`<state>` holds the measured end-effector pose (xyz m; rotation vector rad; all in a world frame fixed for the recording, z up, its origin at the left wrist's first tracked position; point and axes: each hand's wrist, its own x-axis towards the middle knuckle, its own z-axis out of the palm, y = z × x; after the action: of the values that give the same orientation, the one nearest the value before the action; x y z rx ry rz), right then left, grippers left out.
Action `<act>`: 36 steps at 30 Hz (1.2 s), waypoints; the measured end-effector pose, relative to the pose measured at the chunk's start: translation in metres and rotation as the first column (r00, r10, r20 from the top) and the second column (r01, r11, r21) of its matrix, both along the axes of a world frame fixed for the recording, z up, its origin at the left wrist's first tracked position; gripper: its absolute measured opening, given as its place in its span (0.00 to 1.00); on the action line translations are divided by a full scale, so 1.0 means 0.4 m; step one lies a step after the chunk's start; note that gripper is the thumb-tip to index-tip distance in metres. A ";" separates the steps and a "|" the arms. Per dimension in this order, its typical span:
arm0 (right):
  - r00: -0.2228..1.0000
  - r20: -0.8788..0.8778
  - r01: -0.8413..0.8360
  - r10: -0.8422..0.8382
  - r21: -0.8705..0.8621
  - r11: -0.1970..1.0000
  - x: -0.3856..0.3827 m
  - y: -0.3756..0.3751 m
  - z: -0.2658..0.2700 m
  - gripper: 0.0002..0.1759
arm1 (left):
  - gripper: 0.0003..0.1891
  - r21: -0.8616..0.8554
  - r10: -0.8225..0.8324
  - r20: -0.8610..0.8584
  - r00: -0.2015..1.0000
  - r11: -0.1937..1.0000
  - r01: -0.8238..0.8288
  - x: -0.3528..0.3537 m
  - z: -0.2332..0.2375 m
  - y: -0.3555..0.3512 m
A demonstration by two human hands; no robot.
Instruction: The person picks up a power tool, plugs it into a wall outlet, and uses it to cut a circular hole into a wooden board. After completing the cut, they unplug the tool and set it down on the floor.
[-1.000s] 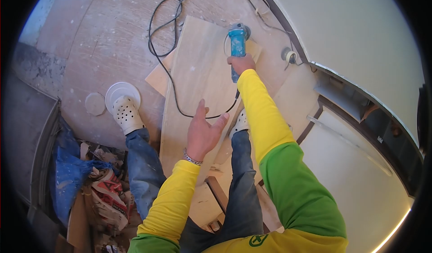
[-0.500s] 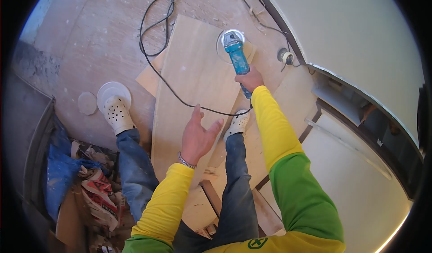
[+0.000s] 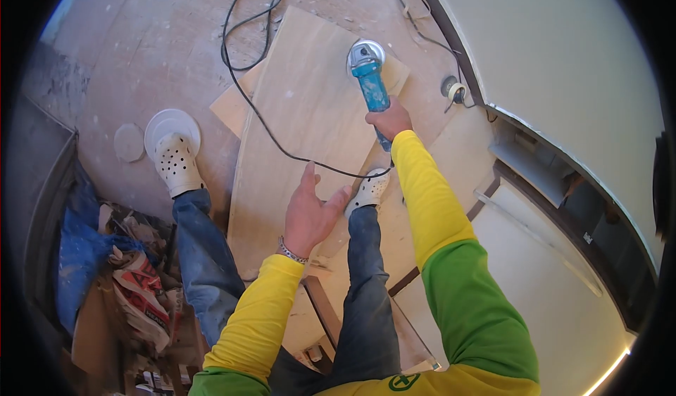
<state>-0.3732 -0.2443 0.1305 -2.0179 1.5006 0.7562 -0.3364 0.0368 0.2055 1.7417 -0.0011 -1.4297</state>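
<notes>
My right hand (image 3: 391, 119) is wrapped round the teal body of an angle grinder (image 3: 371, 85), whose metal head and disc lie over the far right edge of a wooden board (image 3: 296, 93). From the tool's rear end a black power cord (image 3: 271, 137) loops left across the board and up onto the floor. My left hand (image 3: 311, 211) hovers above the near part of the board, fingers apart and nothing in the palm. Its index fingertip overlaps the cord in this view.
My left shoe (image 3: 176, 162) is on a round white lid (image 3: 169, 125); my right shoe (image 3: 371, 187) is beside the board. Paper sacks (image 3: 144, 290) and blue plastic sheeting (image 3: 84, 255) lie at lower left. A roll of tape (image 3: 457, 91) sits near the pale panel (image 3: 556, 65) at right.
The view has shifted slightly, so the board and floor items sit a little higher in the picture. Both hands keep nearly the same pose, the right one still round the grinder.
</notes>
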 end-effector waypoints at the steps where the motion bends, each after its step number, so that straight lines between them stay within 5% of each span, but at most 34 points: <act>1: 1.000 -0.003 -0.005 0.005 0.002 1.000 0.004 0.003 -0.002 0.35 | 0.52 -0.003 0.007 0.002 1.000 1.000 -0.007 0.003 -0.001 0.001; 19: 0.983 -0.181 0.010 -0.027 -0.098 0.995 0.070 0.124 -0.008 0.39 | 0.52 0.000 0.021 -0.002 1.000 1.000 -0.021 0.037 0.012 0.003; 34: 0.995 -0.103 -0.005 0.001 -0.033 0.999 0.000 0.049 0.044 0.35 | 0.53 0.009 0.007 0.013 1.000 1.000 -0.007 0.012 0.010 -0.002; 36: 0.999 0.037 0.040 -0.039 -0.005 0.999 -0.049 0.020 0.041 0.36 | 0.53 0.016 0.005 0.010 1.000 1.000 -0.006 0.010 0.018 -0.008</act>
<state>-0.3928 -0.2363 0.1470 -1.9895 1.5186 0.6960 -0.3326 0.0334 0.2128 1.7608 0.0101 -1.4207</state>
